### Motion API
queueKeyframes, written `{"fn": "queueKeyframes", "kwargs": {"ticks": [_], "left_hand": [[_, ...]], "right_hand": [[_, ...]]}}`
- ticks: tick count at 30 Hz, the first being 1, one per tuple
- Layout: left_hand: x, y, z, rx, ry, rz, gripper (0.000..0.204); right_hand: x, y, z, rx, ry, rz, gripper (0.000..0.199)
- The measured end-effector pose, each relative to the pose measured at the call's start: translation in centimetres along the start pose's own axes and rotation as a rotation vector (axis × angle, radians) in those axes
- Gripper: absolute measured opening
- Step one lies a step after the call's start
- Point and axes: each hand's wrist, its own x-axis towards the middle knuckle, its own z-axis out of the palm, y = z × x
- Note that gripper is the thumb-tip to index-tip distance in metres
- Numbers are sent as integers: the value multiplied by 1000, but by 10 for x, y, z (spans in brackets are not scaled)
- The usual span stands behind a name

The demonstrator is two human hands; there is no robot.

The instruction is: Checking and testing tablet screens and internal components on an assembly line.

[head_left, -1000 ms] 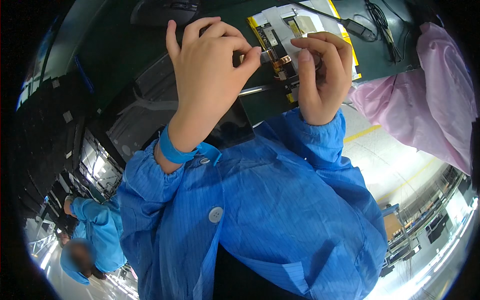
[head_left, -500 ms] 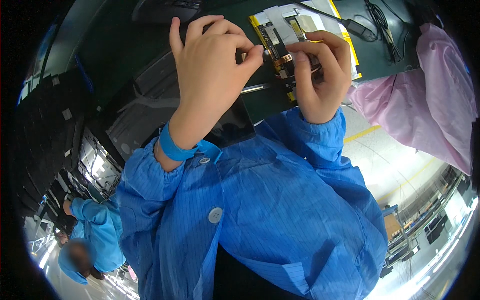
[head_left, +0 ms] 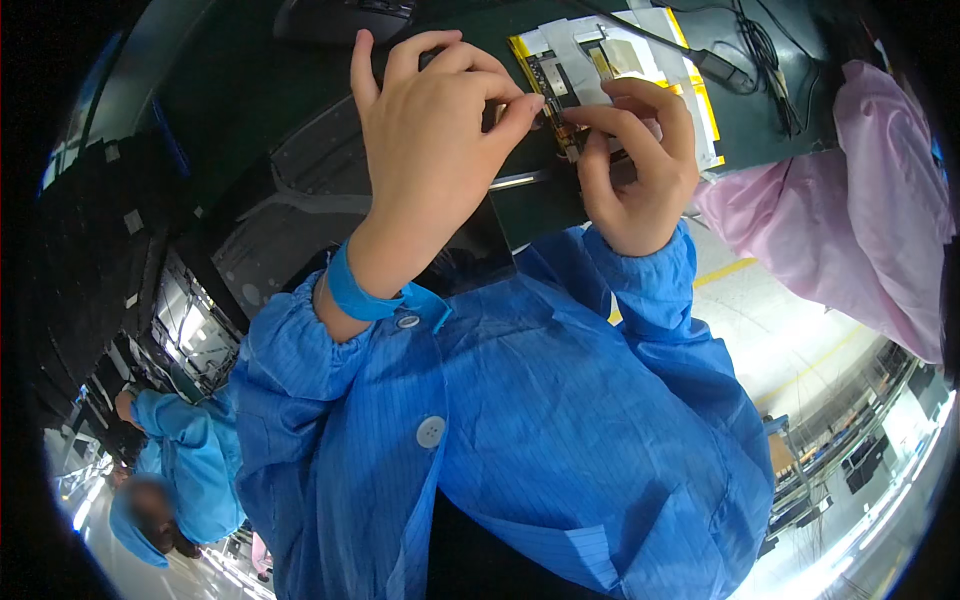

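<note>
An opened tablet-like device (head_left: 700, 120) lies on the dark green bench, with yellow edging, pale tape and an exposed circuit board (head_left: 541, 72). Across the board's left edge reaches my left hand (head_left: 425, 160), its thumb and index finger pinched together and the other fingers raised. Whatever is in that pinch is too small to make out. My right hand (head_left: 645, 175) is curled over the board's near part, index fingertip and thumb close together at a small copper-coloured piece. Its fingers hide what they grip.
A black cable (head_left: 720, 68) crosses the device's far side and coils at the right. Dark flat panels (head_left: 310, 205) lie left of my hands, and a black mouse-like object (head_left: 345, 20) sits beyond. Pink cloth (head_left: 800, 190) hangs at right. A person in blue (head_left: 190, 450) is at lower left.
Both hands have shifted slightly to the right. My right fingertips have come down closer to the near part of the board, and the device appears a little further right.
</note>
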Motion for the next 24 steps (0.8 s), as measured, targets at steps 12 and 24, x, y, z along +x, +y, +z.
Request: {"fn": "queueKeyframes", "kwargs": {"ticks": [12, 24], "left_hand": [[12, 5, -10, -136, 45, -44, 15], [0, 6, -17, -174, 46, -79, 16]], "right_hand": [[10, -8, -8, -59, -114, 8, 28], [7, -17, -9, 22, -147, -48, 29]]}}
